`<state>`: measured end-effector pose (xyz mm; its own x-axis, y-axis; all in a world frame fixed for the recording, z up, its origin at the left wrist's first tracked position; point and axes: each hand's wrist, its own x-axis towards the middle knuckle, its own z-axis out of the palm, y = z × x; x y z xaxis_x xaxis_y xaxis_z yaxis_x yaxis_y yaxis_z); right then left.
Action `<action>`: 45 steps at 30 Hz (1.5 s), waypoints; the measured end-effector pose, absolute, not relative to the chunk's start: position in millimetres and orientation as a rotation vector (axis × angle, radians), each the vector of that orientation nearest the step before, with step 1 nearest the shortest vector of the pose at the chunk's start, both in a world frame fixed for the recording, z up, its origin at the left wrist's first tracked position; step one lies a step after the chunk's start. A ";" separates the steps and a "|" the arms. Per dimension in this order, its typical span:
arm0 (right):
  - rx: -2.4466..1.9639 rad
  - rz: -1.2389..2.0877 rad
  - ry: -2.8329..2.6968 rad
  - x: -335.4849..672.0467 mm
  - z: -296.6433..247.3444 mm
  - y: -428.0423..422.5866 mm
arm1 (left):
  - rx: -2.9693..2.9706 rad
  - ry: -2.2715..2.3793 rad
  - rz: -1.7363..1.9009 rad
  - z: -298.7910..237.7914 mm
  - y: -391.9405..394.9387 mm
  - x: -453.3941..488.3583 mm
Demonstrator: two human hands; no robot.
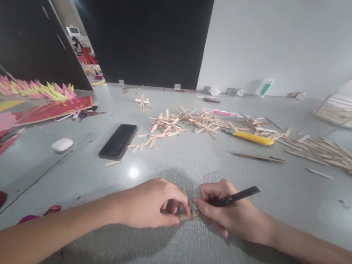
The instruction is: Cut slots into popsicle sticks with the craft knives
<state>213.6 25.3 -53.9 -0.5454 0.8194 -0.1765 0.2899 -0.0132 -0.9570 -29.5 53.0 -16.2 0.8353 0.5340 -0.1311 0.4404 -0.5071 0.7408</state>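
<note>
Head view: stick (187, 216) flat on floor (192, 255) at 6 o'clock, pinched by left hand (153, 202) to steady it; right hand (232, 217) grips black tool (236, 196), tip at stick's end. Pile (194, 123) at 12, phone (118, 141) at 11.

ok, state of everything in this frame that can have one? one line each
left hand, closed, pinching the wooden stick
wooden stick, lying flat on the surface, held at one end
right hand, closed around the black tool
black tool, tip down at the stick
phone, flat, screen dark
white case, shut
yellow cutter, lying flat, blade position unclear
cut stick pieces, loose scattered heap
long sticks, loose pile
</note>
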 end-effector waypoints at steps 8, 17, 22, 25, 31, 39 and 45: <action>-1.156 1.560 -1.834 212.2 -51.0 24.0 | 2.243 0.662 0.192 -10.8 51.7 -26.6; -1.110 1.540 -1.860 211.4 -48.6 25.2 | 2.285 0.696 0.181 -9.6 49.0 -24.9; -1.093 1.530 -1.875 212.7 -48.8 25.3 | 2.276 0.700 0.156 -9.3 49.6 -25.6; -1.092 1.520 -1.887 213.9 -50.1 24.8 | 2.283 0.697 0.166 -10.0 49.7 -25.8; -1.088 1.497 -1.901 213.3 -50.0 25.0 | 2.286 0.694 0.159 -10.6 49.7 -25.5; -1.085 1.504 -1.891 212.9 -49.5 25.5 | 2.290 0.685 0.196 -12.1 49.5 -25.8; -1.092 1.543 -1.848 211.6 -49.6 25.4 | 2.292 0.696 0.179 -11.1 49.0 -25.5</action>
<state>211.6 25.4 -49.6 -0.5576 0.8215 -0.1188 0.2634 0.0394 -0.9639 -25.5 49.0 -11.1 0.8443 0.5311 -0.0714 0.4305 -0.5927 0.6808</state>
